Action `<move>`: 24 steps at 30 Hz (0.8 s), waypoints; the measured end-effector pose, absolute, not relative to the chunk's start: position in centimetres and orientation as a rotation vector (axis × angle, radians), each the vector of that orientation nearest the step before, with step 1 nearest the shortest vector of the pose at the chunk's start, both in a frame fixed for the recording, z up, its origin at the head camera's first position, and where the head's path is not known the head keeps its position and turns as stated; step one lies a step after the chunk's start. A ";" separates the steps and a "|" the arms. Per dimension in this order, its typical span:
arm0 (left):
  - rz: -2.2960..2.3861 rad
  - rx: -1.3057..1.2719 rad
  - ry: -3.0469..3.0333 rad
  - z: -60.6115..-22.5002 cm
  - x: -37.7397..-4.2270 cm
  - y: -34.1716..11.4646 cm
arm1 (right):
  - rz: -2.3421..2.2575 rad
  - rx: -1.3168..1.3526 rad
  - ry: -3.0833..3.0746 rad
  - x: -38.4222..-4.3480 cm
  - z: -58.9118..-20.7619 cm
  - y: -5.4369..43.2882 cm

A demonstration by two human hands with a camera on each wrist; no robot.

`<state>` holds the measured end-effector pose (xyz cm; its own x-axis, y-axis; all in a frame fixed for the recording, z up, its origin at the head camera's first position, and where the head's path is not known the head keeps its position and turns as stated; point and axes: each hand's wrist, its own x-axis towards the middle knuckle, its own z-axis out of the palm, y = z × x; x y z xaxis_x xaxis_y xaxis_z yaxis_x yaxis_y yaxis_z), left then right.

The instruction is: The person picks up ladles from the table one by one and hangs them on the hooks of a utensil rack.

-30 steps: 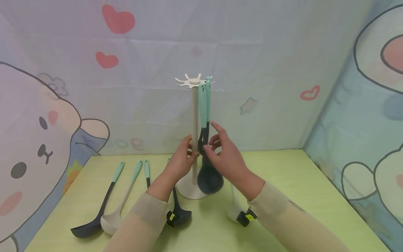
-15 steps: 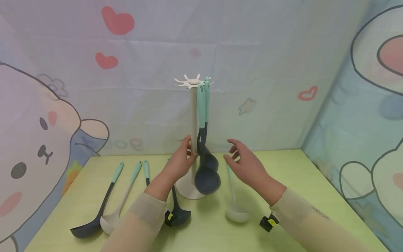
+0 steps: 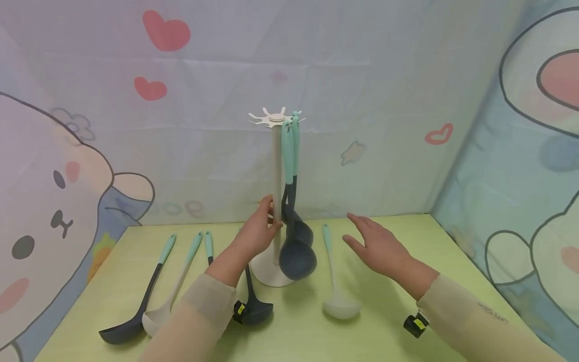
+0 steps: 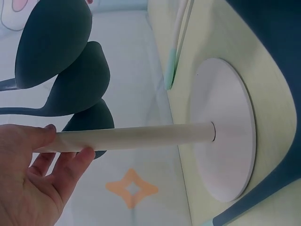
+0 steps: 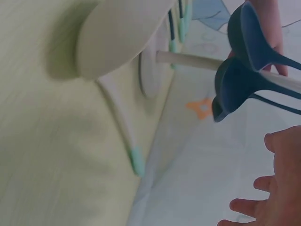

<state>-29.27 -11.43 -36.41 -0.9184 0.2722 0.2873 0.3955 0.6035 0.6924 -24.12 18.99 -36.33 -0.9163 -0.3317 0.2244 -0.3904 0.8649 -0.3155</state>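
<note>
A white utensil stand (image 3: 277, 171) with a hooked top stands mid-table. My left hand (image 3: 259, 230) grips its pole, thumb and fingers around it, as the left wrist view also shows. Several dark ladles with mint handles hang on the stand's right side; the front ladle (image 3: 297, 260) overlaps those behind, and three bowls show in the left wrist view. My right hand (image 3: 380, 247) is off to the right, fingers extended, holding nothing and apart from the hanging ladles. Nearest below it lies a white ladle (image 3: 341, 305) with a mint handle.
On the table's left lie a dark ladle (image 3: 124, 331) and a white ladle (image 3: 156, 318). Another mint handle (image 3: 208, 244) runs under my left forearm. A dark ladle (image 3: 257, 311) lies in front of the stand's base (image 4: 225, 160). A printed cloth (image 3: 217, 166) hangs behind.
My right hand has moved away from the hanging ladles, rightward and a little down, and its fingers have straightened. The ladles hang free of it. My left hand stays on the pole.
</note>
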 end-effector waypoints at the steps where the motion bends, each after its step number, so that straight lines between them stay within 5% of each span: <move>1: -1.205 -0.560 -2.676 -36.4 -29.3 -11.4 | 0.516 0.567 -2.880 -24.0 -36.4 19.4; 24: -1.259 -0.563 -2.662 -36.5 -29.4 -11.5 | 0.484 0.513 -2.933 -23.1 -38.5 24.1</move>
